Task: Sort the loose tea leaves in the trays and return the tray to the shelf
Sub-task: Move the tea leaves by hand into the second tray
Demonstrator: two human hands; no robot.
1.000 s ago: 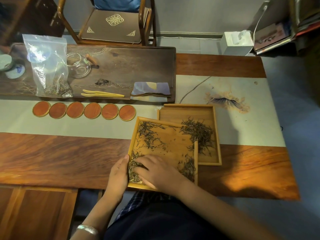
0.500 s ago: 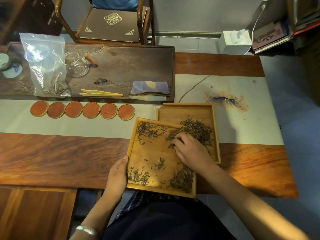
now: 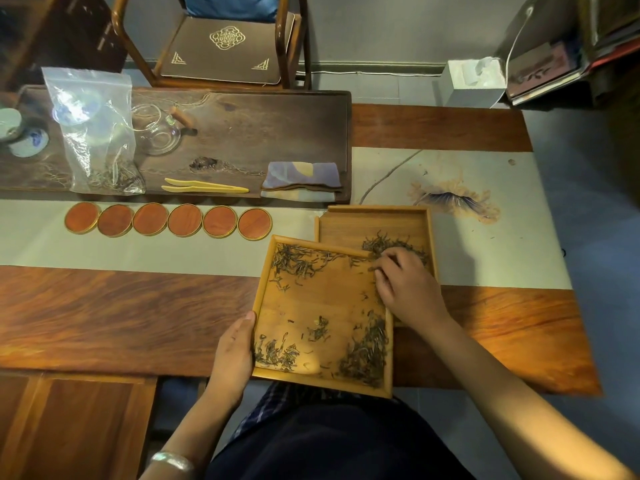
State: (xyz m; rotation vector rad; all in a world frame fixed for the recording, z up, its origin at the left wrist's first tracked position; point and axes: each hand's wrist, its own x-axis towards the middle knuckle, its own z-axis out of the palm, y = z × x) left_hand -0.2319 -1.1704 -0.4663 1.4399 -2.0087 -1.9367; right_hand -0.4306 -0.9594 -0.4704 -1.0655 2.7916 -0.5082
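A square bamboo tray point(image 3: 329, 296) lies at the table's near edge, overlapping a second bamboo tray point(image 3: 346, 225) behind it to the right. Loose tea leaves point(image 3: 298, 261) sit in clumps in the near tray's far left, near left and near right corners. More tea leaves point(image 3: 382, 244) lie in the far tray. My left hand point(image 3: 233, 355) grips the near tray's left rim. My right hand point(image 3: 405, 285) rests over the near tray's far right corner, fingers curled, fingertips on leaves at the rim between the two trays.
A row of several round wooden coasters point(image 3: 168, 221) lies left of the trays. Behind them a dark tea board point(image 3: 242, 133) carries a plastic bag of leaves point(image 3: 97, 133), a glass pitcher point(image 3: 157, 131), bamboo tongs point(image 3: 204, 186) and a folded cloth point(image 3: 301, 181). A chair point(image 3: 221, 39) stands beyond.
My right hand has moved from the near left corner of the tray up to its far right corner, dragging leaves along. My left hand has kept its hold on the rim.
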